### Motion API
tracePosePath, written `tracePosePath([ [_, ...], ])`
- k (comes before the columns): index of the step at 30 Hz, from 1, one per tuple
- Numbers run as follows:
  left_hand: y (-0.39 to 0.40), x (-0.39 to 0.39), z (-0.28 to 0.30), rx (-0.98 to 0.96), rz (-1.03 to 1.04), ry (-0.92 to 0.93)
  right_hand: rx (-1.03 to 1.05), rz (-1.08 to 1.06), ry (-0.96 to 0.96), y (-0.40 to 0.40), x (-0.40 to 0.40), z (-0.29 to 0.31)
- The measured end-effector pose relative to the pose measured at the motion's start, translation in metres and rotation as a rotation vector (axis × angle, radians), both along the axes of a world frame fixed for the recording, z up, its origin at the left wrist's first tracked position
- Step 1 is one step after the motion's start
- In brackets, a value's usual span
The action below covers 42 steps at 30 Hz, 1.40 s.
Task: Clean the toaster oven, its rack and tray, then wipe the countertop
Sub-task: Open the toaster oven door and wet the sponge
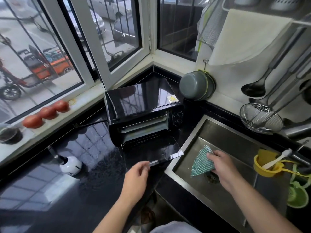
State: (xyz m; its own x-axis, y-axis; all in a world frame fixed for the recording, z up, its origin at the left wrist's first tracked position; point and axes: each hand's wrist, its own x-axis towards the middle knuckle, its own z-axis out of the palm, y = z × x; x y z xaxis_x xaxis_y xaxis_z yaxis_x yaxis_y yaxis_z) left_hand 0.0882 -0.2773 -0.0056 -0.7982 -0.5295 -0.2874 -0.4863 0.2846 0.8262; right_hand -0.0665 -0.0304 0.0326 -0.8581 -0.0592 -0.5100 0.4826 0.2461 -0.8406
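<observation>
A black toaster oven (141, 101) stands in the corner of the black countertop (67, 174), its glass door (151, 152) folded down flat toward me. Inside, a rack or tray (144, 126) shows dimly. My left hand (136, 179) hovers at the door's front edge by the handle, fingers loosely curled, holding nothing. My right hand (222, 167) grips a teal striped cloth (202, 162) over the steel sink (193, 148), above the drain.
A white round gadget (70, 165) sits on the counter at left. Three tomatoes (48, 112) and a dark bowl (10, 134) line the windowsill. A grey pot (195, 85) hangs behind the oven. Ladles and a wire skimmer (260, 117) hang at right; yellow and green strainers (267, 165) sit by the sink.
</observation>
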Motion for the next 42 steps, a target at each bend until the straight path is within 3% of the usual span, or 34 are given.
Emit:
tracePosePath([
  [3,-0.010,-0.010,-0.009,-0.400,-0.367,-0.086,-0.005,-0.010,0.001,-0.004,-0.003,0.001],
  [6,-0.006,-0.016,-0.027,-0.582,-0.712,-0.316,0.010,-0.018,0.005,-0.004,-0.005,-0.003],
  [14,0.009,-0.021,-0.029,-0.785,-0.827,-0.496,0.007,-0.082,-0.007,0.002,-0.006,-0.014],
  [18,0.006,-0.025,-0.027,-0.775,-0.800,-0.448,0.004,-0.094,-0.004,0.000,-0.005,-0.014],
  [23,-0.015,-0.049,-0.014,-0.377,-0.515,-0.209,0.004,-0.109,0.003,-0.002,-0.006,-0.012],
  [25,-0.024,-0.064,-0.011,-0.137,-0.305,-0.149,0.011,-0.123,0.006,-0.002,-0.006,-0.011],
  [29,-0.051,-0.105,-0.015,0.841,0.348,0.057,0.032,-0.155,0.001,-0.002,-0.002,-0.011],
  [31,-0.067,-0.130,-0.020,1.098,0.559,0.154,0.045,-0.184,-0.004,0.000,0.001,-0.012],
  [36,-0.095,-0.175,-0.038,1.243,0.796,0.260,0.090,-0.215,0.014,0.009,0.010,-0.014],
  [42,-0.082,-0.175,-0.036,1.199,0.875,0.325,0.083,-0.215,0.033,0.022,0.018,-0.013],
])
